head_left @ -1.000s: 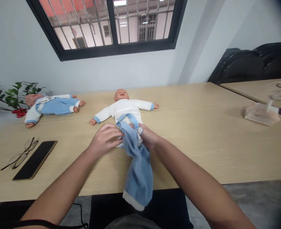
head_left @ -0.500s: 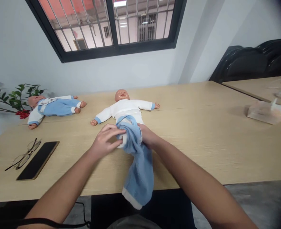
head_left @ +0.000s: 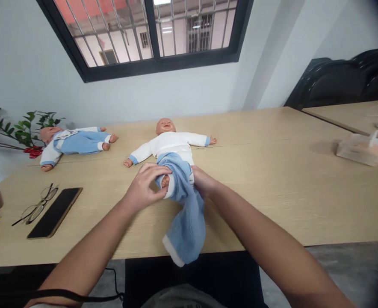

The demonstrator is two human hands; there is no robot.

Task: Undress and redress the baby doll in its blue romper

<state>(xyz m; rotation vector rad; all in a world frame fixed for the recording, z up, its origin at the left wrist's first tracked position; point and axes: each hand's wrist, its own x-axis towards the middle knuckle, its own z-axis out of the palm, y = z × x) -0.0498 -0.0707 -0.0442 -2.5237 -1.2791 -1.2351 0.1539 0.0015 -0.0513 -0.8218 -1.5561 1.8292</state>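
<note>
A baby doll point(head_left: 172, 143) in a white top lies on its back in front of me, arms spread. Blue doll trousers point(head_left: 185, 184) with white cuffs cover its lower body; one leg sticks out of a cuff, showing a foot point(head_left: 165, 181). The other trouser leg hangs limp toward me over the table's front edge. My left hand point(head_left: 150, 184) pinches the cuff beside the foot, thumb below and fingers above. On the right side of the trousers, my right hand point(head_left: 203, 179) grips the cloth; its fingertips are hidden behind it.
A second doll point(head_left: 80, 143) in blue trousers lies at the back left, near a potted plant point(head_left: 25, 128). Glasses point(head_left: 36, 205) and a black phone point(head_left: 56, 212) lie on the left. A tissue box point(head_left: 362, 149) stands at the right of the wooden table point(head_left: 266, 171).
The doll's foot now shows through the cuff at my left hand, where only white cuff cloth showed before. The hanging trouser leg has risen slightly.
</note>
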